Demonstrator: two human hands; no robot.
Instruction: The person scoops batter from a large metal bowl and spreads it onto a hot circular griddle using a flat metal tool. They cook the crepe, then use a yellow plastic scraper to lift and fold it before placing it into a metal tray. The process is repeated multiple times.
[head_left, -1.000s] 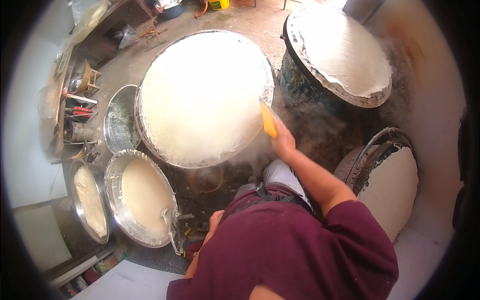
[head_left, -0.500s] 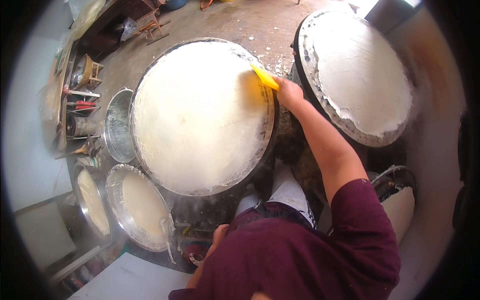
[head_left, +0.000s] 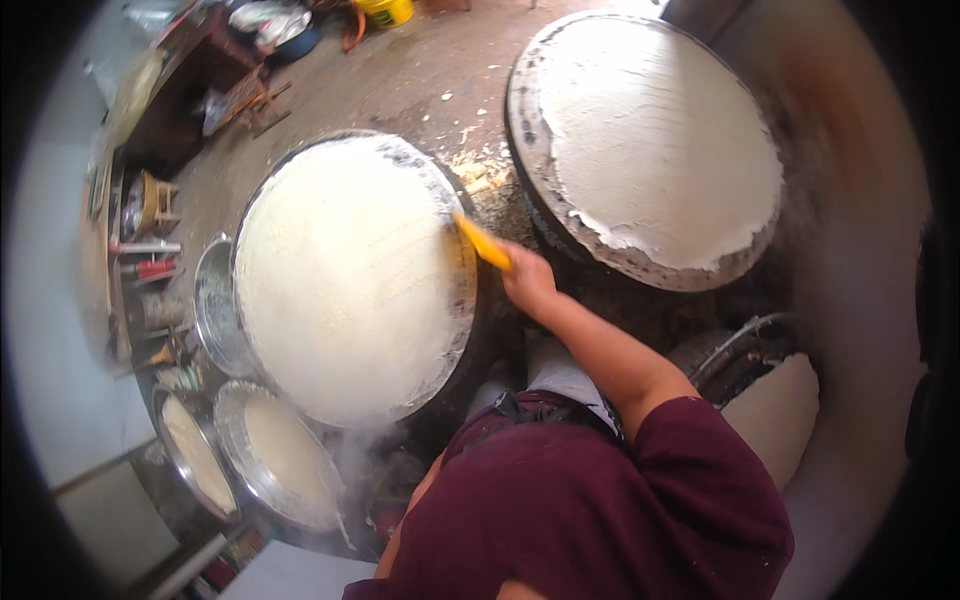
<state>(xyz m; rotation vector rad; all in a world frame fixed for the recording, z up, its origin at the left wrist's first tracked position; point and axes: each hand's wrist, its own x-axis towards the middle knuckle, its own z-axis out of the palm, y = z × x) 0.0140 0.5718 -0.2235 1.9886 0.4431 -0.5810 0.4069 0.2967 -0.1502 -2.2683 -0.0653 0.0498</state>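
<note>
My right hand grips a yellow scraper with its fingers closed round it. The blade end meets the right edge of a large round griddle. Pale batter covers most of that griddle in a wide thin layer, with dark bare patches along the rim. Only a sliver of my left arm shows beside my maroon shirt; the fingers of that hand are hidden.
A second round griddle with a white sheet of batter stands at the right. Two metal basins of pale batter sit lower left, beside an empty-looking metal bowl. Steam rises near the front griddle. A yellow bucket is far back.
The view has shifted, so both griddles sit further left. My right hand, still gripping the yellow scraper, remains at the front griddle's right edge. My left hand has slipped mostly out of sight.
</note>
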